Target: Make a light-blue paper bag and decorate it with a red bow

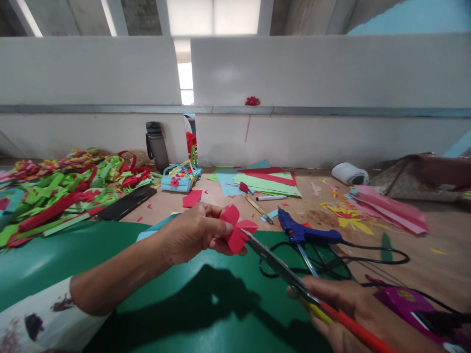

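Between the thumb and fingers of my left hand [198, 228] is a red paper flower [235, 230] with several rounded petals. My right hand [342, 309] is closed around a pair of scissors [275, 264] with red and yellow on the handles. The long metal blades point up and left, their tips at the flower's centre; whether they touch the paper I cannot tell. Both hands are above a green surface [165, 304], where they cast a dark shadow. Just beyond the scissors lies a blue glue gun [305, 233] with a black cord.
A heap of green and red paper strips [59, 196] fills the left, beside a black phone [127, 203]. Behind stand a bottle [157, 147] and a small blue paper bag [176, 181]. Coloured sheets [272, 184], pink paper [390, 208] and a handbag [423, 176] lie farther right.
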A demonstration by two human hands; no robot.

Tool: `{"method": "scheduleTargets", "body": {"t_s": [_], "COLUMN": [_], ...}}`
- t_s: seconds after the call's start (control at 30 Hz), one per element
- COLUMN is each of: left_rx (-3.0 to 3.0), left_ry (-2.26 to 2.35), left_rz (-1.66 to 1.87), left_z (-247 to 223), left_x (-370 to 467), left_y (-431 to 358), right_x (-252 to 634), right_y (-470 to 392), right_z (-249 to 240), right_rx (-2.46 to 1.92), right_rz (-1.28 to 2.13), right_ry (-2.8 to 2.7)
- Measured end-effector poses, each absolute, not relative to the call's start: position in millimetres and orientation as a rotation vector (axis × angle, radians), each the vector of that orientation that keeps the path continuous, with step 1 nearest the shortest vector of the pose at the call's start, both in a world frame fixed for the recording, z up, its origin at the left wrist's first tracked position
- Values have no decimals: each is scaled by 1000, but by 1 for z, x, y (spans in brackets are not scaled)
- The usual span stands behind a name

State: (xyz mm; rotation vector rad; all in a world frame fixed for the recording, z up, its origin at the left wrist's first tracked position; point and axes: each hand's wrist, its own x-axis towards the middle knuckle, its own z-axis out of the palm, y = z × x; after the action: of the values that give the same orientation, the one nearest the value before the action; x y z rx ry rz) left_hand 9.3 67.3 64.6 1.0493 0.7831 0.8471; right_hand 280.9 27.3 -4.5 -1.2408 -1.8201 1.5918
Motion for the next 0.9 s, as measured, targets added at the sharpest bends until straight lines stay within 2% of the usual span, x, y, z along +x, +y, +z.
{"method": "scheduleTargets", "body": {"t_s": [0.2,0.47,0.9], "left_rx": [1049,1037,1013], "left_ry": [787,776,789], "left_rz": [854,863,864], "left_z": [66,63,63], "left_x": [10,10,10], "left_y": [67,67,68], "right_x": [280,282,279], "right_y": [30,27,26], "right_z": [-10,0,5], "right_rx": [-1212,-1245,-1206], "right_rz": [1532,1771,1506], "right_ry": [-1799,-1745,-1889]}}
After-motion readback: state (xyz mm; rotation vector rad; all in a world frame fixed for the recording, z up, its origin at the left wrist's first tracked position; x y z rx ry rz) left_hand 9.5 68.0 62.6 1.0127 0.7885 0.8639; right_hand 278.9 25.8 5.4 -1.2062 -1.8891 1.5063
